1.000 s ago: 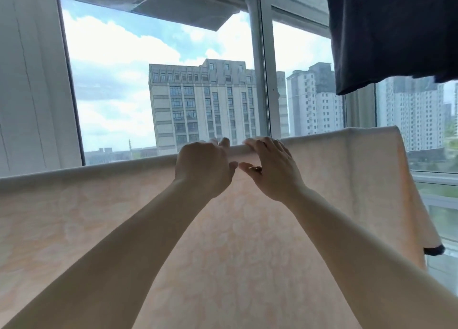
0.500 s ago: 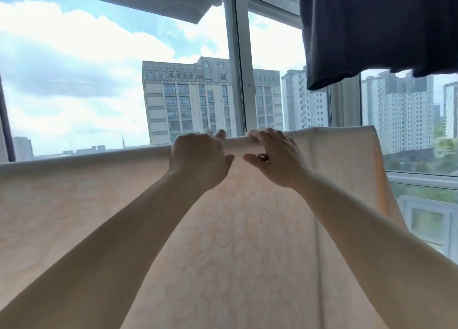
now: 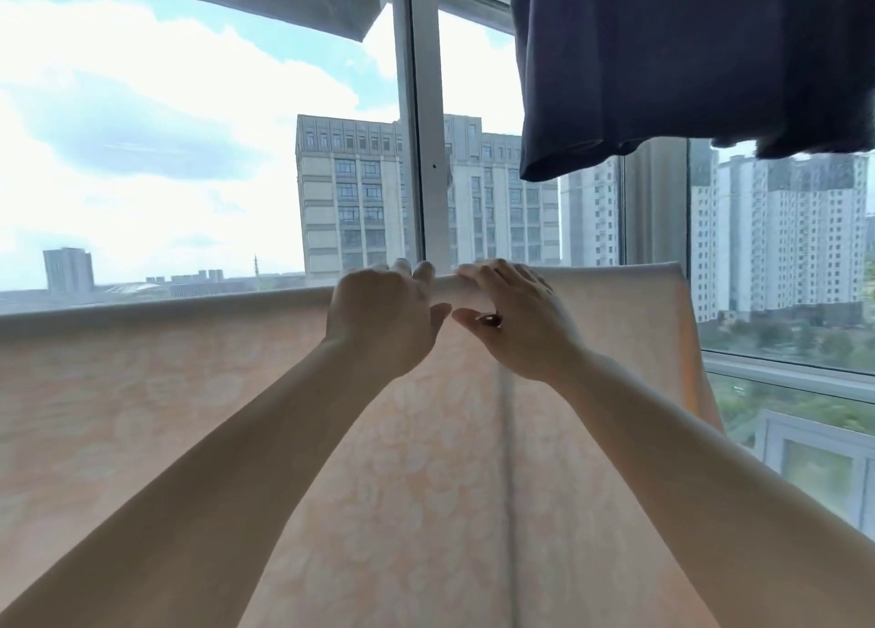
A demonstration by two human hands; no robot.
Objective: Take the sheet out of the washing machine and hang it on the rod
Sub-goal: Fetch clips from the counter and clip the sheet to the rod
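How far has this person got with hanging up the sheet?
Nearly finished. The peach sheet is already out of the machine and draped over the rod, hanging across the window. Both hands, left hand and right hand, grip its top fold, side by side. Left, probably: smoothing it and letting go. A dark garment hangs above.

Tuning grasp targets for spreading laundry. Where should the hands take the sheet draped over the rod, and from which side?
Probably at the top fold, where the sheet wraps the rod: it is the only firm, rounded edge, and below it the cloth hangs flat. Come from the near side, fingers curling over the top, as the left hand and right hand do now, side by side at mid-span.
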